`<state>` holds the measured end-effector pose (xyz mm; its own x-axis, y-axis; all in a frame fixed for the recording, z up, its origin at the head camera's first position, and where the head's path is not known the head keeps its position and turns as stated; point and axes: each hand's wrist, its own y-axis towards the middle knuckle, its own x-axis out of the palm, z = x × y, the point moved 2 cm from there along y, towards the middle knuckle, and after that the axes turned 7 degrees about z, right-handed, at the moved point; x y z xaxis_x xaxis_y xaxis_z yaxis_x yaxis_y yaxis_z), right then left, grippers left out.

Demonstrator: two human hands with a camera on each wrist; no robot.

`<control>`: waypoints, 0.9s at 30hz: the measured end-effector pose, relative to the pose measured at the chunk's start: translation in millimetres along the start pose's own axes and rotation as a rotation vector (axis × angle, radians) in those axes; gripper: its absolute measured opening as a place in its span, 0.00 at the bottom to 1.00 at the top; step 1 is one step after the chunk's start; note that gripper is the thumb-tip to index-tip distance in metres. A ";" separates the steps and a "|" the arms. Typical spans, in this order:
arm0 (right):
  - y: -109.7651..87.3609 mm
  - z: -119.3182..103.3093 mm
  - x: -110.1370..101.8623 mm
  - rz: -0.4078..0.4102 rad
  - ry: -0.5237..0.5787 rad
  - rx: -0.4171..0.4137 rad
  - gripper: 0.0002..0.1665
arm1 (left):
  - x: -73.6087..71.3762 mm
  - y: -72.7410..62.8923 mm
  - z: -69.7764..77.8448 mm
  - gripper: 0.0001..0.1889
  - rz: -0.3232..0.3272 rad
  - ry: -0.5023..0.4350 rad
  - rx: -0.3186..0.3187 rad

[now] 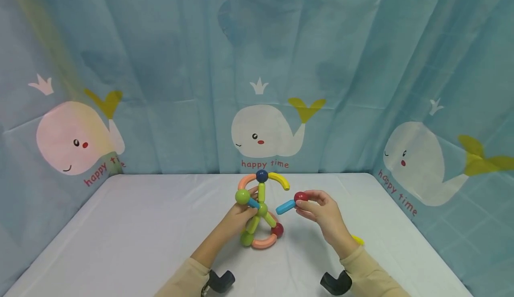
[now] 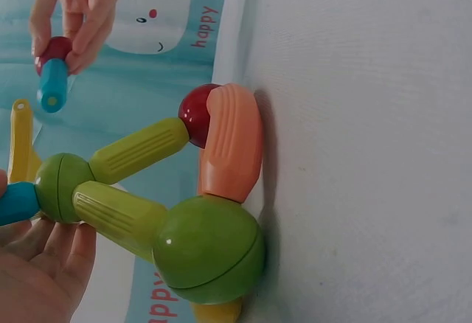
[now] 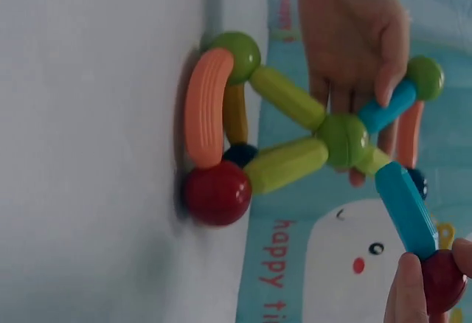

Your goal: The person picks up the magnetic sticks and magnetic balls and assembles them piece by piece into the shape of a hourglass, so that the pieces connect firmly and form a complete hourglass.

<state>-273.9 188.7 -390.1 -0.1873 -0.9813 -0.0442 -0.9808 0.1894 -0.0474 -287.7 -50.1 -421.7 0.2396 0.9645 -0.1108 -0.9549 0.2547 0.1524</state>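
Note:
A figure built of toy balls and rods, with a green ball (image 1: 262, 209) at its middle, stands on the table. My left hand (image 1: 240, 219) grips it by the blue rod (image 3: 391, 107) beside that ball. Two light green rods run down to a base of balls and curved orange rods (image 2: 234, 142). On top, a dark blue ball (image 1: 262, 176) bears a curved yellow rod (image 1: 279, 180) reaching right. To the right, my right hand (image 1: 324, 212) pinches a red ball (image 1: 301, 197) with a straight blue rod (image 2: 52, 87) on it. That rod points at the figure, apart from it.
A yellow piece (image 1: 358, 240) lies on the white table (image 1: 160, 234), partly hidden behind the right forearm. Dark wrist mounts (image 1: 221, 282) stick out by both sleeves. A blue curtain (image 1: 172, 65) with whale prints hangs behind the table and at its sides.

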 end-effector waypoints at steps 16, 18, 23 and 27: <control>-12.7 1.7 24.3 0.005 0.094 -0.035 0.23 | -0.8 -2.8 -2.8 0.31 -0.038 -0.027 0.021; -12.7 1.0 26.0 0.000 0.106 -0.047 0.24 | -0.3 -3.1 -2.9 0.31 -0.031 -0.026 0.028; -13.5 -1.8 30.0 0.004 0.091 -0.083 0.24 | 0.3 -2.0 -3.2 0.30 -0.035 -0.039 0.037; -13.9 -3.4 31.7 0.002 0.056 -0.124 0.24 | 0.6 -0.4 -3.5 0.31 -0.040 -0.045 0.034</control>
<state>-266.3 154.8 -387.5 -0.1885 -0.9820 0.0115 -0.9791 0.1888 0.0761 -287.7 -49.9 -425.3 0.2855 0.9556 -0.0732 -0.9382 0.2943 0.1820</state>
